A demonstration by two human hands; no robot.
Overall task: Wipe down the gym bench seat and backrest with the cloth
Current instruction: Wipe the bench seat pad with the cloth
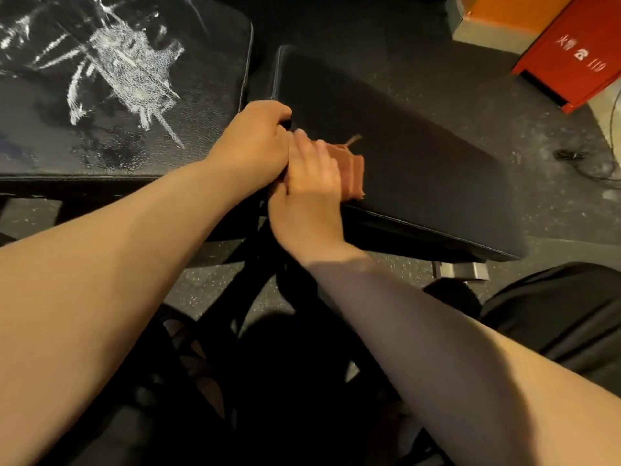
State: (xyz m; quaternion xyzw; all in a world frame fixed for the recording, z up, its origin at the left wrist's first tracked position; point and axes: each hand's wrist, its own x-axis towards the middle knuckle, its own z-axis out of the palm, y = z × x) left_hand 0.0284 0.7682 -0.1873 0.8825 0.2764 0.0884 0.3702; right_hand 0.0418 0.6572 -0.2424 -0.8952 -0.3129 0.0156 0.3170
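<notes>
The gym bench has two black pads. The smooth pad point(403, 156) lies at centre right. The other pad point(141, 95), at upper left, is cracked and streaked white. A pinkish-red cloth point(353, 173) lies on the smooth pad near its left front corner. My right hand point(312, 186) presses flat on the cloth, and the cloth sticks out to the right from under it. My left hand point(255, 139) sits right beside it, fingers curled over the smooth pad's left edge at the gap between the pads.
The bench's black frame point(255, 264) runs down under my arms over a speckled dark floor point(208, 287). A red box with white characters point(571, 52) and an orange-topped box point(497, 18) stand at upper right. A dark cable point(578, 159) lies on the floor at right.
</notes>
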